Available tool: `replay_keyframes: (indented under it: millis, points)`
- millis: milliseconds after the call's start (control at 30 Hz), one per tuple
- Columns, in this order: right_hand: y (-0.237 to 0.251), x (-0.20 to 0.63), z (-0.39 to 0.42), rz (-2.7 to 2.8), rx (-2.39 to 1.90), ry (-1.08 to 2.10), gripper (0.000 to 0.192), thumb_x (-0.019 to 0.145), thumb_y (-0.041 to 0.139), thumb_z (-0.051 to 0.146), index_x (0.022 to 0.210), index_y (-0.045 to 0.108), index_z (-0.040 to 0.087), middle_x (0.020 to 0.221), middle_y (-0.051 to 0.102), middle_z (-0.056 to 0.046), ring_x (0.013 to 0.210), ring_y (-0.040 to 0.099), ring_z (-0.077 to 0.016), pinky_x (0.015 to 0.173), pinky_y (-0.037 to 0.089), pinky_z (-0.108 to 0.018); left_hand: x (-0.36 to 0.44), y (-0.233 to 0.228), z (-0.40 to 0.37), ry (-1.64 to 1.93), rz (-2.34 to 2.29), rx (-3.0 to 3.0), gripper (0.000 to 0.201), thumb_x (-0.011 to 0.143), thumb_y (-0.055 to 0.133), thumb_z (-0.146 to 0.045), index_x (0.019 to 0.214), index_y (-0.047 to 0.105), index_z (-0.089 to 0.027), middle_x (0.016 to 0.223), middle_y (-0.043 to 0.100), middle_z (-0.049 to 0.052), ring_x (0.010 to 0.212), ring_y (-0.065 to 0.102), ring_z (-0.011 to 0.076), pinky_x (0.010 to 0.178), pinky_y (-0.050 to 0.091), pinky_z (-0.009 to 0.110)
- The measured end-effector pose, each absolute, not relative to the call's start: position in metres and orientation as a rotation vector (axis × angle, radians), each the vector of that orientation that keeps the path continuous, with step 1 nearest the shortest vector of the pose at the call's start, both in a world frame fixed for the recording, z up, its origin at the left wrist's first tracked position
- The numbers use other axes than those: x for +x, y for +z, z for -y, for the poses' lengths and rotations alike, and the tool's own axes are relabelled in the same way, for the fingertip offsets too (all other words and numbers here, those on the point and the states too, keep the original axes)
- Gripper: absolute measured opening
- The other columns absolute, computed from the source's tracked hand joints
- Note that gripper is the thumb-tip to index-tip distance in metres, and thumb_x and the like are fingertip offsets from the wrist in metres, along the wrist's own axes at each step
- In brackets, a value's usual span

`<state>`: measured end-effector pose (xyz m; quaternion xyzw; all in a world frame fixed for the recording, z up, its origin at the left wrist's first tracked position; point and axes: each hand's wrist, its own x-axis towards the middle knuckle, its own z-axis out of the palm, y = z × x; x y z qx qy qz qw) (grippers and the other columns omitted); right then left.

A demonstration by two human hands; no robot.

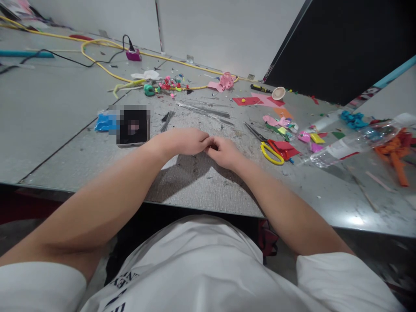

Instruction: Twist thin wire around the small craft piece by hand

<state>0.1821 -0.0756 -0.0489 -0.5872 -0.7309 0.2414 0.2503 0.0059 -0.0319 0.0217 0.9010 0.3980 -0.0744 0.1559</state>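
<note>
My left hand (191, 141) and my right hand (224, 151) meet over the middle of the worktable, fingertips together. Both are closed, and whatever sits between the fingers is hidden or too small to name. Just beyond them lie thin dark wires or strips (204, 112), with a shorter bundle (167, 121) beside my left hand. To the right of my right hand rest scissors (272, 153) with yellow handles, their blades spread apart and red paper (286, 150) against them.
A dark-screened device (134, 126) and a blue packet (105, 122) lie left. A clear plastic bottle (354, 145), orange balloon-like pieces (398, 156) and coloured scraps (279, 122) are right. A yellow cable (182, 62) with a purple plug adapter (133, 54) crosses the back.
</note>
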Motion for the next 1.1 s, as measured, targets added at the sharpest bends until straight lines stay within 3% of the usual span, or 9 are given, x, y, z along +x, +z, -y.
replay_keyframes:
  millis: [300,600,900,1100]
  points:
    - [-0.047,0.183,0.076,1.981,-1.575,0.697,0.018,0.093,0.062,0.025,0.103,0.076,0.023,0.085,0.071,-0.003,0.079,0.061,-0.0211,0.078,0.047,-0.036,0.007,0.024,0.038,-0.231,-1.187,2.598,0.061,0.111,0.027,-0.05,0.119,0.08,-0.021,0.117,0.082,0.015,0.103,0.074,0.0314,0.088,0.05,0.039]
    - [-0.05,0.184,0.075,1.979,-1.54,0.706,0.012,0.093,0.06,0.027,0.094,0.071,0.022,0.085,0.07,-0.003,0.08,0.06,-0.0203,0.074,0.044,-0.035,0.007,0.027,0.042,-0.221,-1.168,2.609,0.052,0.108,0.034,-0.044,0.111,0.081,-0.022,0.104,0.08,0.014,0.099,0.072,0.0316,0.087,0.048,0.041]
    - [-0.049,0.185,0.076,1.967,-1.542,0.719,0.014,0.093,0.06,0.027,0.097,0.072,0.021,0.087,0.071,-0.004,0.079,0.06,-0.0201,0.074,0.042,-0.035,0.005,0.025,0.04,-0.193,-1.167,2.625,0.054,0.108,0.033,-0.045,0.112,0.082,-0.022,0.1,0.08,0.014,0.097,0.072,0.0323,0.086,0.048,0.042]
    - [-0.048,0.185,0.076,1.989,-1.535,0.706,0.015,0.092,0.061,0.028,0.096,0.073,0.021,0.087,0.071,-0.004,0.079,0.059,-0.0205,0.074,0.042,-0.036,0.007,0.029,0.045,-0.243,-1.175,2.666,0.053,0.11,0.032,-0.041,0.11,0.08,-0.021,0.098,0.08,0.012,0.093,0.072,0.0268,0.082,0.046,0.036]
